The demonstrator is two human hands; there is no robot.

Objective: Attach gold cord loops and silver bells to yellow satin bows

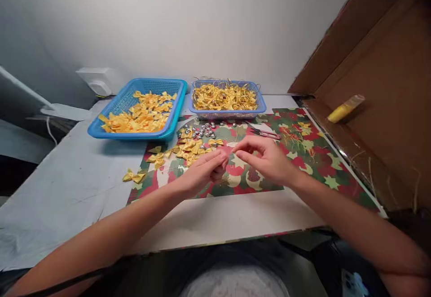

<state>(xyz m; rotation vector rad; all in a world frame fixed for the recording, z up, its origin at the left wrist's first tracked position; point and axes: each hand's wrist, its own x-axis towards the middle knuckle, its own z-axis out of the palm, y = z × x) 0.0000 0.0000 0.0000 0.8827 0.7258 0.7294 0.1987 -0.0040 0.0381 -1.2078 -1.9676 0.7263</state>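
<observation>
My left hand (212, 166) is closed in a loose fist over the patterned mat (269, 187). Close by on its right, my right hand (257, 153) pinches thumb and forefinger together. Whatever lies between the fingers of either hand is too small to make out. Yellow ribbon bows (190, 148) lie in a loose pile just beyond my left hand. Several shiny silver bells (205, 130) are scattered behind them. Thread snips (265, 134) rest on the mat beyond my right hand. A single bow (134, 176) sits apart at the mat's left edge.
A blue basket (97, 130) of yellow bows stands at the back left. Beside it, a smaller basket (229, 113) holds bows with gold cord. Thread scraps (296, 137) lie at the right. A cardboard wall (380, 63) with a yellow tube (345, 108) bounds the right side.
</observation>
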